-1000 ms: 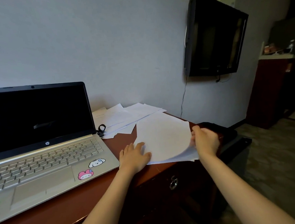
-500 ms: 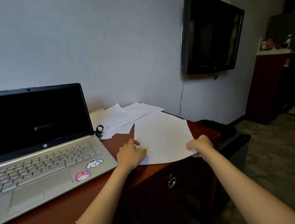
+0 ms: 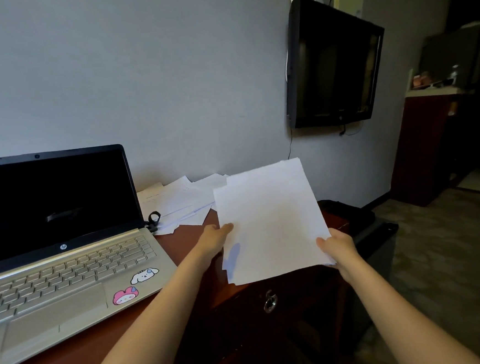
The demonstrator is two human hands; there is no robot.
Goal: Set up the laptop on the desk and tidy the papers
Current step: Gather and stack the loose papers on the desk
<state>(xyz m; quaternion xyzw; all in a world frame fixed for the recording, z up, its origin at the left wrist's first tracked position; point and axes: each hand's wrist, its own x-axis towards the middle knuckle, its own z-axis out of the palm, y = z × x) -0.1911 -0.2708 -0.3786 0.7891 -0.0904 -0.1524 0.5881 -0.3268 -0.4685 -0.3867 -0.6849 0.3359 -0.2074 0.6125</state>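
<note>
Sheets (image 3: pixel 270 222), flat on desk (image 3: pixel 83 363) half second ago, now lifted clear, tilted up, right of laptop (image 3: pixel 60 253). Left hand (image 3: pixel 213 240) pinches stack's left edge: thumb on front, fingers behind. Right hand (image 3: pixel 339 248) grips lower right corner, fingers curled under. Laptop open on desk, screen dark. Loose papers (image 3: pixel 183 200) fanned right of laptop screen. Black clip (image 3: pixel 154 218) at laptop hinge.
</note>
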